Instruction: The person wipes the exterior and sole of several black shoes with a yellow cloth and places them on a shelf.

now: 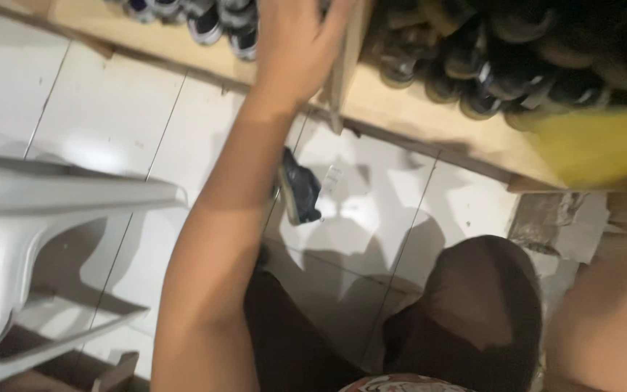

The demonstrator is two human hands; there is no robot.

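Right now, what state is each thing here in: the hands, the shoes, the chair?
Left hand: fingers spread, reaching to the wooden shelf, holding nothing visible.
Right hand: not in view; only a blurred forearm shows.
Dark shoes: packed in rows on the shelf.
Single dark shoe: lying on the white tiled floor.
Grey plastic chair: unoccupied, standing at the left.

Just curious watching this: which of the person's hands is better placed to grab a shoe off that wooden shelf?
Probably the left hand: it is stretched up to the wooden shelf, resting by its upright divider, with rows of shoes on either side. The right hand isn't clearly in view.
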